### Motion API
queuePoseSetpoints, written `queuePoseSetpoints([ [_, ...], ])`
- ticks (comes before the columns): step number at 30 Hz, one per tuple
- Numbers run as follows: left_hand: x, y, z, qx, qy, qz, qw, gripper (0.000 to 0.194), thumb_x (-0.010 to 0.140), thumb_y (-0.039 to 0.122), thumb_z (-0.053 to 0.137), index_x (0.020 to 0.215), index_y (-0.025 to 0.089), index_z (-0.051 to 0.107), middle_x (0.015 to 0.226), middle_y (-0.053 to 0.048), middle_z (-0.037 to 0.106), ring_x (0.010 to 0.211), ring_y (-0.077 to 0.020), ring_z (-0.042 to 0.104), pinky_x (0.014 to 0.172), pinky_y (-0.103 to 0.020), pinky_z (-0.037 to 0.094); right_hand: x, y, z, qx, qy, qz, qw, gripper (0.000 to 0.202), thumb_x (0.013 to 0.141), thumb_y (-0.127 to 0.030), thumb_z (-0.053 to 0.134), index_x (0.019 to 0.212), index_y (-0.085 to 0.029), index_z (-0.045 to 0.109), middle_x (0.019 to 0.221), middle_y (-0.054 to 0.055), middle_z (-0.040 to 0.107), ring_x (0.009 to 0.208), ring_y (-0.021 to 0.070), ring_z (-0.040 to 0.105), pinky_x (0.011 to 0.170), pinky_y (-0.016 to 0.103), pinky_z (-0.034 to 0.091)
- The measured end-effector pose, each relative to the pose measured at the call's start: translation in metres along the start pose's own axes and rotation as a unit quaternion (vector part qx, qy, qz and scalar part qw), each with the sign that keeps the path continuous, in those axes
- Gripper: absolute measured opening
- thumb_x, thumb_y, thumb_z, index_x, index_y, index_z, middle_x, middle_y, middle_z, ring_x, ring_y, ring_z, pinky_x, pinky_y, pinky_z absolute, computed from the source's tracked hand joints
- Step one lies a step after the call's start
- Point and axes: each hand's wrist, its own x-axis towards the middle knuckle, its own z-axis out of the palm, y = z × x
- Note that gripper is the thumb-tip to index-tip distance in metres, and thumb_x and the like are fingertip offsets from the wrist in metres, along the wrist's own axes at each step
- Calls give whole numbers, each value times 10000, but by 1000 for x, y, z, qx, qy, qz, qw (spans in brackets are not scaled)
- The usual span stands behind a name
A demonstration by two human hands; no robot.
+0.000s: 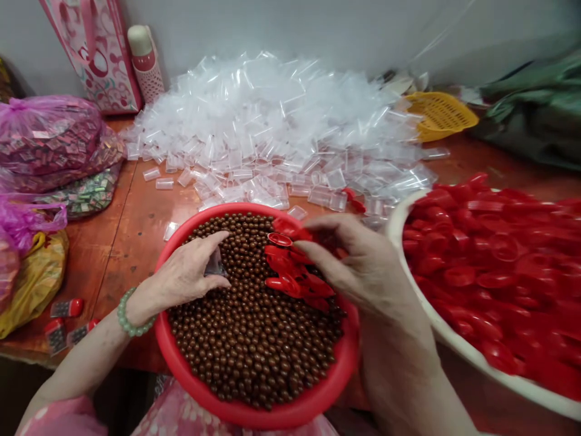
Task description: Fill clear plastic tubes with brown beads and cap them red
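A red basin (256,418) holds a heap of small round brown balls (254,339). Over its left part, my left hand (193,266) is closed around a clear plastic container (214,264), mostly hidden by the palm and fingers. My right hand (347,257) is at the basin's right side, its thumb and fingers pinched at a red cap (280,240). More red caps (297,281) lie in a small pile on the balls just below those fingertips.
Clear containers (272,115) are heaped at the back. A white basin (420,290) of red caps stands right. Left are filled bags (49,139) and capped containers (67,307). A yellow basket (440,114), a bottle (146,66) and a pink bag (97,60) stand behind.
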Motion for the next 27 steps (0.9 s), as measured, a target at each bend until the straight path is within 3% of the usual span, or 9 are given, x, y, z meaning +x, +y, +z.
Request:
queuePoseSetpoints([
  [3, -2, -3, 1, 20, -19, 0, 1000, 620, 816, 317, 701, 1348, 143, 432, 1253, -127, 596, 1125, -242, 571, 981, -414, 474, -3, -13, 4, -59, -109, -69, 990, 147, 924, -340, 545, 979, -215, 598, 915, 47, 667, 812, 194, 634, 750, 322, 503],
  [5, -4, -4, -1, 29, -34, 7, 999, 492, 823, 296, 693, 1250, 141, 504, 1159, -104, 614, 1061, -228, 573, 949, -397, 480, -2, -10, 9, -115, -139, -83, 980, 161, 952, -320, 488, 984, -204, 595, 965, 70, 671, 881, 215, 634, 795, 345, 497],
  [10, -14, -1, -8, 66, -79, 36, 994, 288, 884, 400, 606, 1034, 156, 580, 1054, -90, 575, 992, -226, 532, 898, -391, 480, -7, -7, 10, -224, -159, -82, 958, 163, 970, -288, 438, 975, -203, 577, 951, 98, 645, 860, 246, 599, 792, 393, 489],
  [15, -27, 3, -13, 84, -105, 45, 990, 141, 943, 199, 482, 1064, 170, 549, 1081, -82, 561, 1019, -210, 514, 937, -382, 463, -12, -41, 12, -309, -122, -133, 934, 228, 962, -285, 460, 1095, -166, 602, 1207, 174, 593, 1079, 334, 516, 883, 477, 433],
  [17, -29, 1, -13, 83, -95, 42, 991, 182, 950, 128, 409, 1049, 178, 554, 1066, -73, 568, 993, -193, 521, 914, -360, 472, -13, -55, 23, -281, -167, -178, 928, 225, 964, -289, 475, 1086, -165, 617, 1206, 152, 601, 1090, 314, 506, 920, 463, 405],
  [21, -28, -3, -11, 97, -38, 54, 993, 210, 946, 136, 431, 1064, 176, 600, 1071, -77, 591, 993, -191, 538, 892, -345, 488, -17, -61, 46, -247, -291, -237, 893, 130, 929, -158, 508, 925, -192, 634, 983, 73, 639, 944, 245, 526, 861, 400, 369],
  [24, -21, -3, -10, 140, 4, 56, 989, 200, 939, 172, 476, 1070, 175, 628, 1034, -75, 619, 996, -203, 547, 889, -355, 491, -19, -50, 48, -273, -296, -228, 887, 160, 888, -85, 508, 817, -186, 609, 868, 57, 620, 857, 229, 513, 829, 391, 338],
  [27, -12, 1, -9, 208, 6, 50, 977, 188, 939, 159, 459, 994, 156, 638, 978, -79, 635, 950, -209, 554, 850, -353, 495, -21, -40, 42, -286, -284, -216, 890, 171, 867, -66, 510, 782, -181, 603, 820, 57, 613, 843, 233, 508, 825, 386, 326],
])
